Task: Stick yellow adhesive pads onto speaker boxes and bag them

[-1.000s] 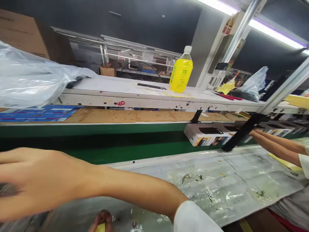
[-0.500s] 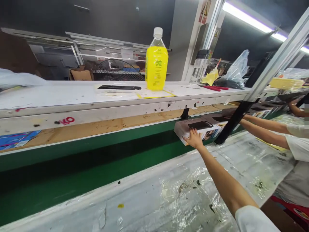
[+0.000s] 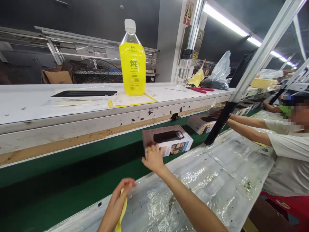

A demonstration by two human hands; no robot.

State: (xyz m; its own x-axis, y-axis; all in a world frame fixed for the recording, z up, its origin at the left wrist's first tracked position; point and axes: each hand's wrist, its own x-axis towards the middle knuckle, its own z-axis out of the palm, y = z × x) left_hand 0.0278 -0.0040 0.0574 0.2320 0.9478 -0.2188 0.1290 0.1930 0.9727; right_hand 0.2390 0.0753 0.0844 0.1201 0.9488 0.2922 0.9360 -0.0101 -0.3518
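Note:
A printed carton (image 3: 164, 140) with a dark, oblong product pictured on top lies on the green conveyor belt (image 3: 79, 170). My right hand (image 3: 154, 158) grips its near left corner, fingertips over the top edge and thumb out to the left. Lower and to the left, my left hand (image 3: 119, 196) is closed around a thin yellow strip (image 3: 122, 212) that hangs down below the fingers. What the strip is made of cannot be told. A second carton (image 3: 201, 122) sits farther right along the belt, apart from the first.
Above the belt runs a white shelf (image 3: 135, 112) bearing a yellow drink bottle (image 3: 132, 71), a black flat piece (image 3: 84, 93), red-handled pliers (image 3: 200, 89) and a clear water bottle (image 3: 184, 67). A slanted post (image 3: 220, 122) stands at right. Beyond it, a co-worker's arms (image 3: 251, 129) reach toward the belt.
The first carton has come left along the belt with my right hand, opening a gap to the second. My left hand has entered the view with the yellow strip. The camera view has shifted right.

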